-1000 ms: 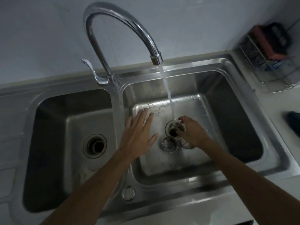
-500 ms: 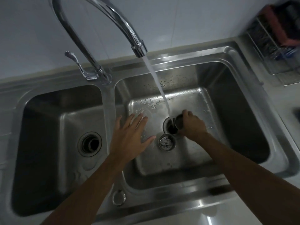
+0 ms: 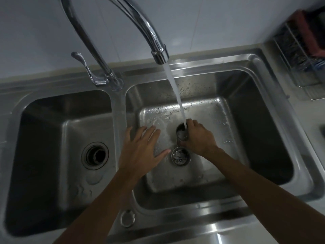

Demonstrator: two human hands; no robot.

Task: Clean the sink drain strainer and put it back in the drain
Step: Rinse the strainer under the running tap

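My right hand (image 3: 198, 138) grips a small metal strainer cup (image 3: 182, 133) tilted under the running water (image 3: 175, 92), low over the middle of the right basin (image 3: 263, 138). The right basin's drain hole is hidden behind the cup and hand. A second round perforated metal piece (image 3: 180, 156) lies flat on the basin floor just in front of the hand. My left hand (image 3: 140, 148) hovers with fingers spread and nothing in it, at the basin's left side near the divider.
The faucet spout (image 3: 159, 57) arches over the right basin, with its lever (image 3: 84, 67) behind the divider. The left basin has an open drain (image 3: 95, 155). A wire rack (image 3: 302, 55) with a red item stands at the back right. A round cap (image 3: 127, 218) sits in the front rim.
My right hand lifted the strainer cup from beside the drain into the water stream. My left hand stayed spread in about the same place. The camera tilted a little.
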